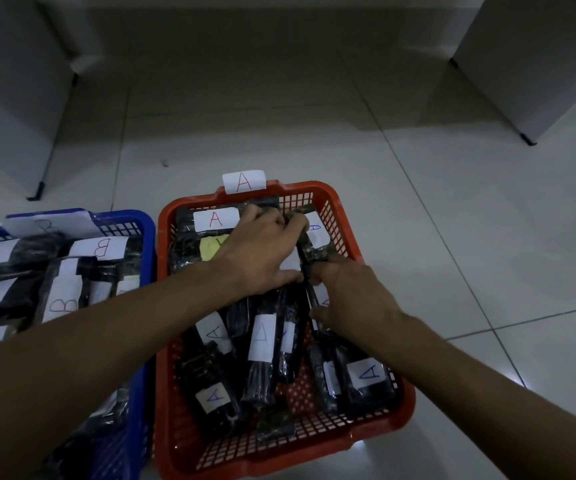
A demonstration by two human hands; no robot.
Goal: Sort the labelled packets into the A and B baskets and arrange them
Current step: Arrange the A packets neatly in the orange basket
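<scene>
An orange basket (pixel 376 431) tagged A (pixel 244 181) sits on the floor and holds several dark packets with white A labels (pixel 261 337). My left hand (pixel 262 251) reaches into its far half, fingers curled over the top edge of a dark packet (pixel 316 252) standing on its side. My right hand (pixel 352 296) grips the same packet's lower part. Left of it stands a blue basket (pixel 142 237) holding several dark packets labelled B (pixel 101 247).
Pale tiled floor (pixel 452 220) surrounds the baskets. White cabinets stand at the back left (pixel 9 98) and back right (pixel 539 64), each on dark feet. The two baskets touch side by side.
</scene>
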